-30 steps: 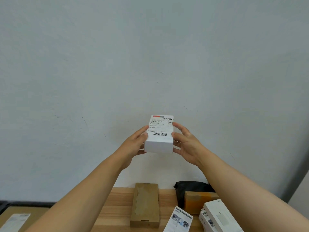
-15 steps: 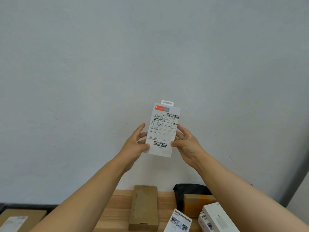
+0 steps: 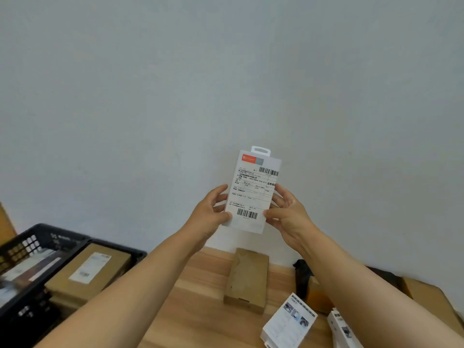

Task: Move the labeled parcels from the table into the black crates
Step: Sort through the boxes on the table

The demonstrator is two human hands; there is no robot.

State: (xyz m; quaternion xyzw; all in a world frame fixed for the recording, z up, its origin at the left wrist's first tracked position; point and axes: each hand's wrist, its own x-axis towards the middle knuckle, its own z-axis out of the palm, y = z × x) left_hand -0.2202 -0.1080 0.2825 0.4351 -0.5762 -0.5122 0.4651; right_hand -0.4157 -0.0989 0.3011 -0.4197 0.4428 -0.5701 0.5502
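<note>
Plain grey wall behind, both hands, left hand [image 3: 209, 214] and right hand [image 3: 287, 213], pinched the white labeled parcel [image 3: 252, 190] upright above the surface [image 3: 200, 297], so I'd have swung it down-left, flat, into the black crate [image 3: 45, 237].

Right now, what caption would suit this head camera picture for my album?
Both hands, left hand and right hand, hold a labeled white parcel upright above the table, black crate alongside.

Both arms raised forward; left hand [image 3: 209, 214], right hand [image 3: 288, 214] pinching, fingers spread.
</note>
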